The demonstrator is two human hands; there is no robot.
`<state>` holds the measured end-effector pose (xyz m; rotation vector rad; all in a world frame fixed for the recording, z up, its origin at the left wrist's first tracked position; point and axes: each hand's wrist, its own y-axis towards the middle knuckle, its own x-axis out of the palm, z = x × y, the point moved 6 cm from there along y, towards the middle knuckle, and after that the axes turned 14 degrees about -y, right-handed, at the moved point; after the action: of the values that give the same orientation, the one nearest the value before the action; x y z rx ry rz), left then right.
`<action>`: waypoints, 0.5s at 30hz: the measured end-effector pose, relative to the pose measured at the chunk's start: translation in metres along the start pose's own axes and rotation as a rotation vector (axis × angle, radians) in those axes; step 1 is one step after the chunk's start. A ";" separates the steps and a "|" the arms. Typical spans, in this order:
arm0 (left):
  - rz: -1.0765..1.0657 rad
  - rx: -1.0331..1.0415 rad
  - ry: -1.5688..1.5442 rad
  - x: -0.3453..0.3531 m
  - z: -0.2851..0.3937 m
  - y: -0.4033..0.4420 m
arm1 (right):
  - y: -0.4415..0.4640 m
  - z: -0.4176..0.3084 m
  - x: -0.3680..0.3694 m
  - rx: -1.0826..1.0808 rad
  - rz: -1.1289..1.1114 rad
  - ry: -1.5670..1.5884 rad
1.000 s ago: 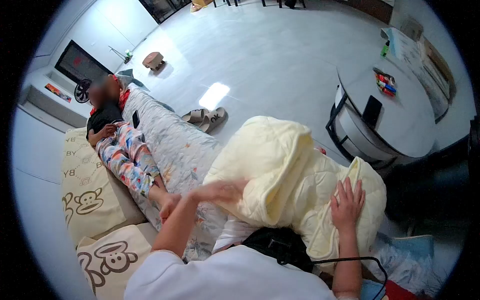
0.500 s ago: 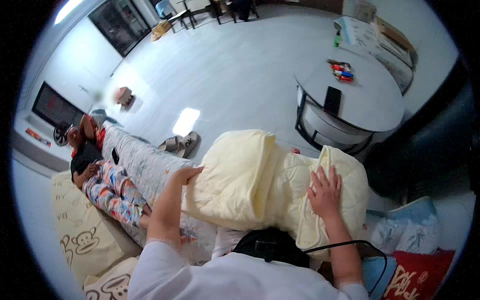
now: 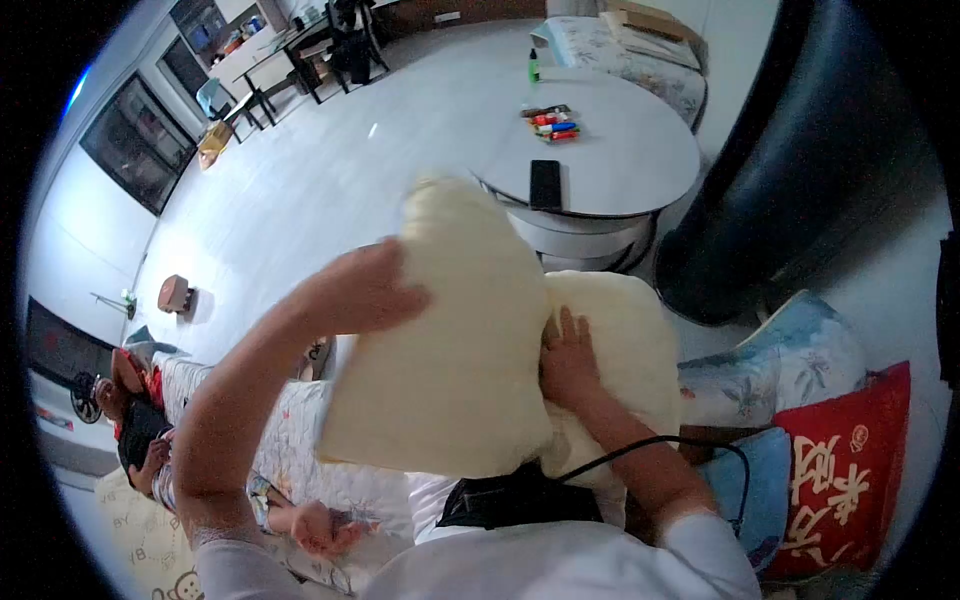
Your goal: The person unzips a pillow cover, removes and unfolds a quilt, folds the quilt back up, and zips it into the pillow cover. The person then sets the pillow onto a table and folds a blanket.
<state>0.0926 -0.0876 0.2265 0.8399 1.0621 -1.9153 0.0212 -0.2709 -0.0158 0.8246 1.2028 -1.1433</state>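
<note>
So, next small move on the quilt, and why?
Probably fold the raised left part of the pale-yellow quilt rightward: the left hand holds its upper left edge, and the right hand rests on the right part, close beside the fold.

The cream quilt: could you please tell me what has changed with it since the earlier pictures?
The left part of the quilt, which lay low before, is now tipped up, with the left hand at its upper left edge. The right hand has come inward from the right part to where the two parts meet. The view has also turned rightward. The phone stays on the round table.
</note>
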 end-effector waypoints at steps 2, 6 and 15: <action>-0.117 0.192 0.115 0.038 0.062 0.027 | -0.013 0.001 -0.010 0.014 -0.032 -0.190; -0.129 0.378 0.262 0.152 0.167 0.059 | -0.051 0.019 -0.012 0.062 0.156 0.100; 0.013 0.419 -0.179 0.273 0.190 0.067 | -0.177 0.191 0.155 0.820 0.091 1.181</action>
<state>-0.0148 -0.3631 0.0598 0.8750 0.5531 -2.1924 -0.1007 -0.5311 -0.1118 2.3681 1.5604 -1.0557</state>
